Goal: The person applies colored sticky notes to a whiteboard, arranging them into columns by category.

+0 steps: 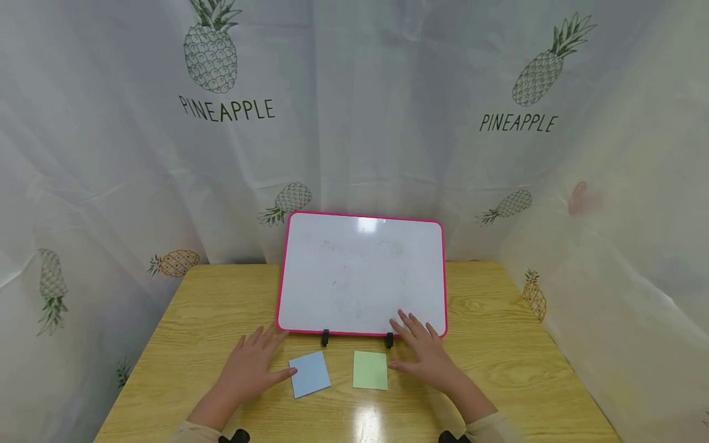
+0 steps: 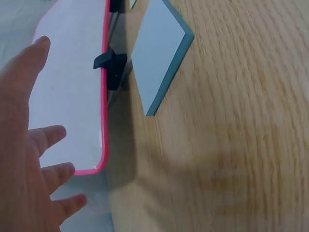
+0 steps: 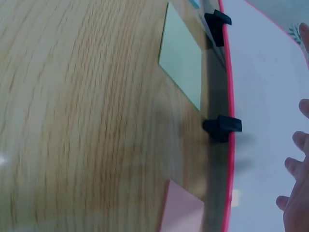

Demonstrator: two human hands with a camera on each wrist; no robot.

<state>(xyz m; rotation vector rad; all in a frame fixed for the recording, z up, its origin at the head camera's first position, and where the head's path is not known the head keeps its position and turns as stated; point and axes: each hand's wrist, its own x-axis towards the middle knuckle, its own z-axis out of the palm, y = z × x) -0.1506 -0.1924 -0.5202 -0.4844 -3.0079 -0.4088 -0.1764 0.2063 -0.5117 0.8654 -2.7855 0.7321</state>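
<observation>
My left hand (image 1: 247,370) hovers with fingers spread beside the light blue sticky note pad (image 1: 310,375), its thumb by the pad's left edge; whether they touch I cannot tell. With its fingers spread too, my right hand (image 1: 429,362) is in front of the lower right corner of a whiteboard (image 1: 360,277). Its thumb points at a pale green sticky note pad (image 1: 370,370). A pink sticky note pad (image 3: 182,212) shows in the right wrist view, hidden behind the hand in the head view. Neither hand holds anything.
The pink-framed whiteboard leans back on a stand with two black hooks (image 1: 325,338) along its lower edge. Everything stands on a wooden table (image 1: 232,301). A white curtain (image 1: 376,111) printed with pineapples hangs behind the table and at its sides.
</observation>
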